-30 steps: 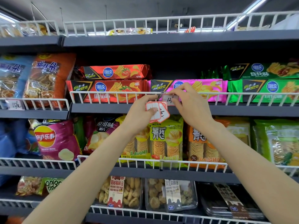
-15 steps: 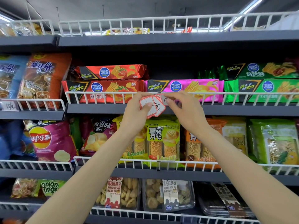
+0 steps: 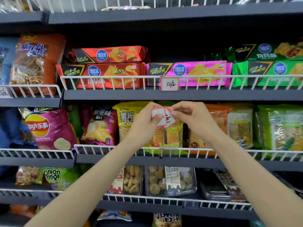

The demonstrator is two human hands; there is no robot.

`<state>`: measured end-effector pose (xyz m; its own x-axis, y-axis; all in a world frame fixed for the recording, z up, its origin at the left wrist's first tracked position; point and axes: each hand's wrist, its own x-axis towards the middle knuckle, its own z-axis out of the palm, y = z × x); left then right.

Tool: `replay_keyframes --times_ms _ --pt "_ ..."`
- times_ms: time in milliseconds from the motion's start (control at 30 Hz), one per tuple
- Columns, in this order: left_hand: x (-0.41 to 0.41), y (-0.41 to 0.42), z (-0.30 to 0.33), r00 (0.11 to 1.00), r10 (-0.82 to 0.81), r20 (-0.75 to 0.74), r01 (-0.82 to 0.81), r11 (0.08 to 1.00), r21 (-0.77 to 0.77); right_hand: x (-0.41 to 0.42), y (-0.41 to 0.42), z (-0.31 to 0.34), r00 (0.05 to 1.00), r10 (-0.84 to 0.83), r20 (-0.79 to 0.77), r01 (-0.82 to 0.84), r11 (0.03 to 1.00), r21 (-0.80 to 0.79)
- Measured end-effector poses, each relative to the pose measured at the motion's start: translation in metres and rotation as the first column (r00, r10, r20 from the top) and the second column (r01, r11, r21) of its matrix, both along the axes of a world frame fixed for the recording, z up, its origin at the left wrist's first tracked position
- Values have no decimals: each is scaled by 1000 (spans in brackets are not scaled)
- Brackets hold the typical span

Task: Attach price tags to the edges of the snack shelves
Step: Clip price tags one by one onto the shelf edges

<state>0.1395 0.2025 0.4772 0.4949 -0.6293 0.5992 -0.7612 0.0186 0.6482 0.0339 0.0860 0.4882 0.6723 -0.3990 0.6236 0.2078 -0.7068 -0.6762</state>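
Observation:
A small stack of red-bordered white price tags [image 3: 162, 117] is held in front of the middle shelf's snack bags. My left hand [image 3: 144, 124] grips the stack, thumb across the front tag. My right hand [image 3: 191, 118] pinches the upper right corner of a tag in the stack. One tag marked "12" [image 3: 170, 84] hangs on the white wire rail [image 3: 114, 77] of the shelf above, in front of a pink chip box [image 3: 196, 72]. Another handwritten tag [image 3: 5, 92] sits on the rail at far left.
Four dark shelves with white wire rails hold chip bags, red and green chip boxes [image 3: 105, 74] and clear cookie tubs [image 3: 170, 181]. A clear clip [image 3: 161, 152] sits on the middle shelf rail [image 3: 114, 147] below my hands.
Both hands came down from the upper rail to the middle shelf level, leaving the "12" tag hanging there. The right hand now pinches a tag in the stack.

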Motion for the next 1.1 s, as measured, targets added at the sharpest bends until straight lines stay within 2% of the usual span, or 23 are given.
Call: replay_keyframes --times_ms 167,333,567,700,833,1100 --pt "1 -5 -28 998 25 64 -32 993 112 -4 -1 -30 1000 -4 -26 9 980 200" --pt "3 -11 -52 998 49 47 -56 984 170 -4 0 -53 998 -21 -54 38 942 333" --pt "0 -16 -69 996 78 36 -83 979 188 -1 -7 -76 989 -123 -86 142 951 274" --pt "0 -15 -77 992 126 5 -124 970 207 0 -10 -85 988 -129 -80 143 965 220" --pt "1 -13 -80 991 130 -44 -117 966 230 -1 -14 -89 992 -106 -73 120 965 232" --pt "-4 -20 -72 995 90 -50 -80 982 172 -4 -13 -84 992 -112 -56 123 956 268"
